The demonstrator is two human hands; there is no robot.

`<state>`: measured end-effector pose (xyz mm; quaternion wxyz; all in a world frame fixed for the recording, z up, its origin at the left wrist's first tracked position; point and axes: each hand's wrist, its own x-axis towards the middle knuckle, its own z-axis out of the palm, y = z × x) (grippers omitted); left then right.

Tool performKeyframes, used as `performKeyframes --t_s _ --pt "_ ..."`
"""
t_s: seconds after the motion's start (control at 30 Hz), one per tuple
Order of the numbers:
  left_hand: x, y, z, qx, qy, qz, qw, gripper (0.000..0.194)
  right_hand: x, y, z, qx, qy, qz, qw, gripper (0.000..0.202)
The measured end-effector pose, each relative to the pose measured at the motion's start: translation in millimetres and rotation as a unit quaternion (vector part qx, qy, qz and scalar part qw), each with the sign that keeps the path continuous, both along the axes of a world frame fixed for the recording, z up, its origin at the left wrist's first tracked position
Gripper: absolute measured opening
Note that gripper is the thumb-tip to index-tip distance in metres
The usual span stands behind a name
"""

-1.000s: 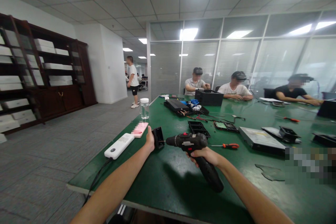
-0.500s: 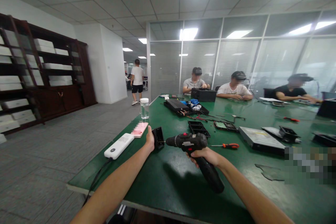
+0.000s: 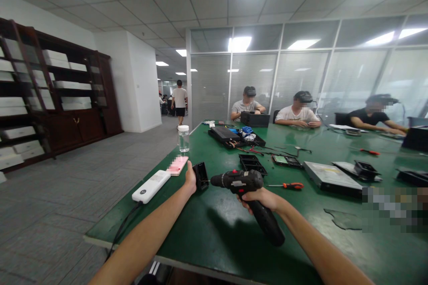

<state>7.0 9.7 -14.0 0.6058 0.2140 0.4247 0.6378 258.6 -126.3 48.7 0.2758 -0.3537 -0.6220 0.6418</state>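
Observation:
My left hand (image 3: 190, 180) is closed around a small black plastic housing (image 3: 201, 175), its open hollow side turned toward the right. In my right hand (image 3: 259, 198) is a black cordless drill (image 3: 239, 181), gripped by its handle and pointing left. The drill's bit reaches the housing's hollow; whether it touches a screw there is too small to tell. Behind the drill lies a black compartmented frame (image 3: 253, 164). A screwdriver with an orange and black handle (image 3: 293, 185) rests to the right of the drill.
On the green table (image 3: 187, 231) at left are a white power bank (image 3: 151, 186) with a cable, a pink phone (image 3: 178, 165) and a clear jar (image 3: 183, 140). A silver drive (image 3: 331, 176) lies right. Farther back are a laptop-like black case (image 3: 224, 133), wires and seated people.
My hands, the drill and the housing hold nearly the same place. In the background a walking person has moved farther away, and a seated person's black box has shifted slightly.

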Motion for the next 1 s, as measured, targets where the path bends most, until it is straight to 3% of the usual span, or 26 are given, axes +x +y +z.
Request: performKeyframes --t_s 0.27,1.0 --pt "-1.0 4.0 -4.6 0.016 0.022 0.008 1.000 0.057 -0.3 -0.3 -1.7 0.010 0.012 0.000 1.000 0.026" --pt "0.6 -0.9 0.4 0.016 0.036 0.025 0.999 0.054 1.8 1.9 -3.5 0.005 0.000 0.000 1.000 0.027"
